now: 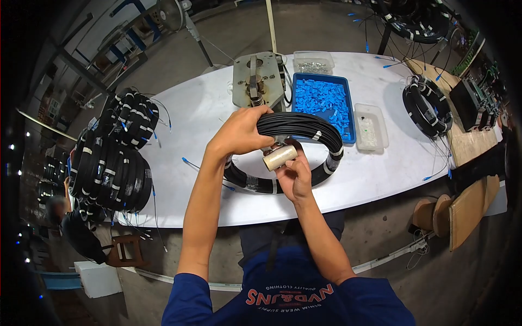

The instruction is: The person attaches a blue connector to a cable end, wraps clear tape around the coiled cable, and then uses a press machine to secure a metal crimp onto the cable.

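Observation:
A coil of black cable (296, 126) bound with white and clear bands rests on the white table, its far side tipped up. My left hand (244, 130) is closed around the coil's upper left part. Inside the ring, my right hand (296, 176) grips a roll of clear wrapping film (280, 157), thumb on its near side. Part of the film and some of the right fingers are hidden behind the roll. Blue-tipped cable ends (193, 163) stick out at the coil's left.
A metal press-like device (255, 79) stands behind the coil. Beside it are a blue tray (352, 98) of small blue parts and clear plastic boxes (371, 127). Stacked cable coils (111, 174) fill the left end; another coil (427, 106) lies right. A person (81, 233) is at far left.

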`<action>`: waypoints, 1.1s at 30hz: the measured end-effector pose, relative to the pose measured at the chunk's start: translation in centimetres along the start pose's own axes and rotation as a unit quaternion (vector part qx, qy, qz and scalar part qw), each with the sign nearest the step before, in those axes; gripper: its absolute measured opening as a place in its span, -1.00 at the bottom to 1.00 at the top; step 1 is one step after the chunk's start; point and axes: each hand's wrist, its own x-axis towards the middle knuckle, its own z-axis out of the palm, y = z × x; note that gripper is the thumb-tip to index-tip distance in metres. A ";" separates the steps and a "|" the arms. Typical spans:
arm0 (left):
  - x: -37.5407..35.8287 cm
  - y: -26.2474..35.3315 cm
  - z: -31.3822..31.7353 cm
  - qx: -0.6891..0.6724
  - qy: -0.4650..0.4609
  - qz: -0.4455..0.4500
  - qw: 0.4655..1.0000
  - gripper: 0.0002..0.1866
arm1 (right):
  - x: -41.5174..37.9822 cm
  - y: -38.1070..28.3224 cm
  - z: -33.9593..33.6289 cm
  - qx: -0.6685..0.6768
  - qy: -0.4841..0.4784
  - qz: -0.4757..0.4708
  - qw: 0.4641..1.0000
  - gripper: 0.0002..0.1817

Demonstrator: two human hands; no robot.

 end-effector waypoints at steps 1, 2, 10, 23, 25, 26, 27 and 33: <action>-0.1 -0.1 -0.1 0.000 0.000 -0.001 1.000 -0.55 | 0.0 0.1 0.3 0.002 0.001 0.003 1.000 -0.48; -0.1 -0.2 -0.1 -0.007 -0.002 -0.004 1.000 -0.55 | 0.0 0.1 0.6 0.003 0.002 0.005 1.000 -0.50; -0.4 -0.6 -0.4 -0.004 -0.008 0.005 1.000 -0.41 | 1.8 0.8 1.4 -0.071 0.182 -0.030 0.980 -0.66; -1.0 -0.1 0.3 -0.052 0.049 0.018 0.997 -0.44 | 0.7 -0.1 5.0 -0.035 0.143 -0.064 0.987 -0.67; -1.0 0.3 -0.1 -0.112 -0.004 -0.030 0.993 -0.48 | 0.4 -0.2 5.4 -0.029 0.133 -0.068 0.988 -0.68; -1.0 0.2 -0.2 -0.112 -0.002 -0.030 0.993 -0.48 | 0.3 -0.2 5.5 -0.024 0.119 -0.070 0.990 -0.64; -1.0 0.0 -0.2 -0.122 -0.004 -0.028 0.992 -0.49 | 0.2 -0.1 5.6 -0.019 0.104 -0.071 0.992 -0.60; -1.0 -0.9 -0.3 -0.239 -0.028 -0.015 0.970 -0.58 | 0.0 0.1 5.2 -0.043 0.083 -0.062 0.994 -0.55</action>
